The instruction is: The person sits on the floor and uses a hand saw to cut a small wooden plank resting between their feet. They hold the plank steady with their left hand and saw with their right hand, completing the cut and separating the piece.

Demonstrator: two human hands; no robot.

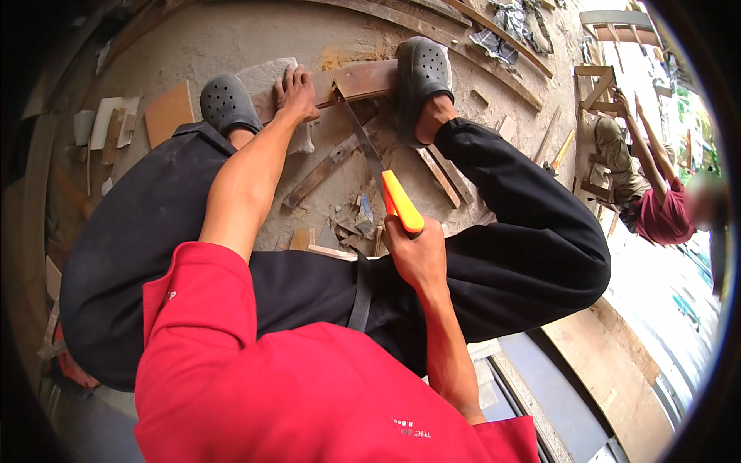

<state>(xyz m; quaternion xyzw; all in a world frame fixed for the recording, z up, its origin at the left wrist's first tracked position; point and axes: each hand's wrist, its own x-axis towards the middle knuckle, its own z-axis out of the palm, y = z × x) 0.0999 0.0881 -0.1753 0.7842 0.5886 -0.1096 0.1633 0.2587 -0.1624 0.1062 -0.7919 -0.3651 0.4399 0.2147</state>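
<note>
A hand saw with a yellow and orange handle (pixel 401 202) is gripped in my right hand (pixel 419 251). Its narrow blade (pixel 361 135) runs up and away to a wooden board (pixel 370 79), meeting it at a dark slit near the middle. My left hand (pixel 296 94) presses on the board left of the slit, fingers spread over its top. My grey clogs rest at both ends of the board, the left clog (pixel 230 102) and the right clog (pixel 423 77). Sawdust (pixel 340 57) lies just beyond the board. A pale block under its left part is mostly hidden.
Wood strips (pixel 328 171) and scraps lie on the floor between my legs. Long planks (pixel 494 65) and crumpled black plastic (pixel 513 31) are at the far right. An orange-brown panel (pixel 170 113) stands at left. Another person (pixel 665 212) works beside a wooden frame (pixel 598 89) at right.
</note>
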